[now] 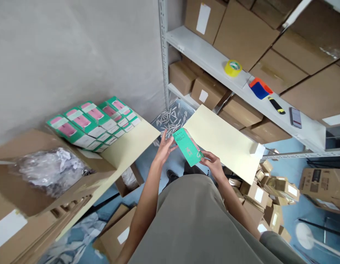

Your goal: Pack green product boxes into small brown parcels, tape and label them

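I hold a flat green box [188,147] in front of my body with both hands. My left hand [165,148] grips its far left edge, fingers curled around it. At the near end, my right hand [212,163] pinches the box's corner. The box hangs between two pale yellow boards: one on the left [131,141] and one on the right [227,143]. Rows of matching green and pink boxes [93,123] lie on the left board, up against the grey wall.
An open carton with crumpled plastic wrap [46,172] stands at left. A metal shelf [214,62] at right carries brown cartons, a yellow tape roll [233,68], a tape dispenser [260,88], a cutter [276,105] and a phone [295,117]. Small cartons [269,198] litter the blue floor.
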`<state>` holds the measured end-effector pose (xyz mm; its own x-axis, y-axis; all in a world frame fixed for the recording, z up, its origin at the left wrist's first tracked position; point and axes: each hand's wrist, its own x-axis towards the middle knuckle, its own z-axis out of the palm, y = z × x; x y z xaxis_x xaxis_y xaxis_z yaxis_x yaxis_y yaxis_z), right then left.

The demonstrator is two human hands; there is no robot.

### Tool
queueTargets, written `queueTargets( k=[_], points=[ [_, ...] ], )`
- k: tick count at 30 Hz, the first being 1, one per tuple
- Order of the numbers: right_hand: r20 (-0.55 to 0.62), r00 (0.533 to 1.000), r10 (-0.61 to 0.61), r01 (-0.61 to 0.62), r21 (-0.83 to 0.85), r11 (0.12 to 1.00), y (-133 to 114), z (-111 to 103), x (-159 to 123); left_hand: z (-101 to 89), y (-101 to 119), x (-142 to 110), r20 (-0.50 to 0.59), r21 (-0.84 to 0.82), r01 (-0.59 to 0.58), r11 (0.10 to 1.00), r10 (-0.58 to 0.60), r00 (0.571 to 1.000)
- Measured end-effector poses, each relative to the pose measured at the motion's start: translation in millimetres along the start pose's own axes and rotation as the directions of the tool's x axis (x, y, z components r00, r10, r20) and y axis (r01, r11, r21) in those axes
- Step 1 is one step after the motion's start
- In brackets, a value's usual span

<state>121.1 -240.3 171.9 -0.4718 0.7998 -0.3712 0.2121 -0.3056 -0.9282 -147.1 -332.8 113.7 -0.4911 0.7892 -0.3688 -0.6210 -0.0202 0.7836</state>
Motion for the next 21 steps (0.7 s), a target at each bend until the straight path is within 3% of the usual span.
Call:
queueTargets(
  k=[5,8,11,15,19,21],
  points=[
    [-0.037,0.999,0.006,-0.002,0.102,0.995,-1.0,-12.7,-13.3,23.8,15.1,19.6,0.174,0.119,0.002,0.993,-0.023,0.985],
    [-0.112,0.993,-0.037,0.048,0.103,0.994,-2.3,-21.5,-10.2,43.0,7.7,31.8,0.156,0.127,0.032,0.991,-0.052,0.986],
    [-0.149,0.969,-0.197,0.201,0.01,0.98,-6.8,-35.4,-3.8,67.5,-4.0,46.0,0.067,0.104,0.114,0.988,-0.122,0.99],
    [-0.185,0.882,-0.434,0.396,-0.209,0.894,-19.5,-55.5,9.9,105.7,-14.6,62.5,0.049,0.095,0.23,0.968,-0.236,0.971],
    [-0.348,0.764,-0.544,0.436,-0.343,0.832,-38.4,-81.3,39.0,141.4,-18.5,74.2,0.166,0.181,0.336,0.924,-0.366,0.916],
    [-0.433,0.718,-0.545,0.415,-0.361,0.835,-47.6,-100.9,62.2,158.5,-21.0,80.6,0.168,0.24,0.396,0.886,-0.44,0.882]
  ],
)
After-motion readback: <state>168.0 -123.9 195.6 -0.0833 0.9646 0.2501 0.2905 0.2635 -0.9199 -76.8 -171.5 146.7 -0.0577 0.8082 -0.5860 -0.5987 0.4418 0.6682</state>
